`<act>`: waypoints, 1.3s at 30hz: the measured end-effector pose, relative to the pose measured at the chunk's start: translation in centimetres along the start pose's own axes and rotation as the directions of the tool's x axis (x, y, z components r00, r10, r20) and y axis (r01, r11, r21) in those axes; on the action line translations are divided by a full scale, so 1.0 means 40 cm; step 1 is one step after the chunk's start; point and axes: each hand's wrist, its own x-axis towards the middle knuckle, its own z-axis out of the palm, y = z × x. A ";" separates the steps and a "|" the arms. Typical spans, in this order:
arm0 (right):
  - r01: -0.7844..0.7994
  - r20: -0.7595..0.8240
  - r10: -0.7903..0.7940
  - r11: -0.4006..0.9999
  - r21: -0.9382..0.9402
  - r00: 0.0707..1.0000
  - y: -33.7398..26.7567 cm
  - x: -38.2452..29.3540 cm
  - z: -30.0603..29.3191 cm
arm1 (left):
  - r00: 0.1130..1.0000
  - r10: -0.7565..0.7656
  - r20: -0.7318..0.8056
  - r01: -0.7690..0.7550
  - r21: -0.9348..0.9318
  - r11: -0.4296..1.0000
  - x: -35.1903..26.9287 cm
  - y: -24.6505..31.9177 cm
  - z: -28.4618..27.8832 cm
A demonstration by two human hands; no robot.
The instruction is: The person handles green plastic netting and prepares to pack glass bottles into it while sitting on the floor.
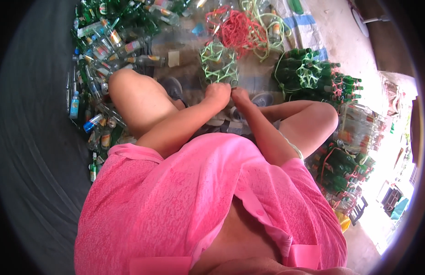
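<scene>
A bundle of clear glass bottles (219, 65), wrapped in a crisscross of pale green plastic twine, stands on the floor between my bent legs. Both hands meet at its near edge. My left hand (217, 94) is curled at the bundle's near rim, fingers drawn in. Close beside it, my right hand (240, 95) is also curled, nearly touching the left. Both seem to pinch the twine, though the strand between the fingers is too small to make out. Just beyond the bundle lies a tangled heap of red plastic twine (240, 29), with loose pale green twine (267, 48) at its right.
Loose glass bottles (130, 44) are piled along the left. On the right stand tied bundles of green bottles (295, 74), with more bundles (343, 168) beside my knee. A blue-and-white woven sheet (301, 25) lies at the upper right. A dark cloth (33, 137) borders the far left.
</scene>
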 end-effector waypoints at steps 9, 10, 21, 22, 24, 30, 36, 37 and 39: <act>0.247 0.022 -0.247 0.967 -0.065 0.969 0.076 0.078 0.043 | 0.997 0.057 0.058 -0.066 0.149 0.987 0.040 0.005 -0.064; 0.253 0.021 -0.252 0.966 -0.048 0.968 0.067 0.066 0.037 | 0.995 0.088 0.047 -0.094 0.136 0.986 0.036 0.005 -0.061; 0.554 0.098 -0.545 0.825 -0.114 0.832 0.127 0.061 -0.012 | 0.985 0.030 0.171 -0.014 -0.098 0.995 0.042 0.012 -0.054; 0.492 0.126 -0.487 0.870 -0.014 0.864 0.109 0.066 -0.013 | 0.977 0.018 0.214 0.008 -0.118 0.993 0.033 0.012 -0.068; 0.157 0.158 -0.162 0.987 0.041 0.974 0.011 0.065 -0.007 | 0.969 -0.031 0.244 0.066 -0.136 0.988 0.018 -0.032 -0.065; -0.178 -0.126 0.164 0.978 -0.111 0.978 0.010 0.071 0.017 | 0.933 -0.014 0.360 0.098 -0.217 0.971 0.044 -0.025 -0.104; -0.242 -0.213 0.237 0.970 0.006 0.948 -0.016 0.044 0.003 | 0.936 0.121 0.330 -0.148 0.057 0.987 0.051 -0.004 -0.139; -0.245 -0.218 0.241 0.969 0.007 0.946 -0.010 0.043 -0.001 | 0.936 0.127 0.328 -0.154 0.057 0.986 0.061 0.001 -0.133; -0.219 -0.198 0.206 0.975 -0.044 0.958 -0.008 0.045 -0.009 | 0.921 0.146 0.361 -0.216 0.164 0.962 0.082 0.002 -0.122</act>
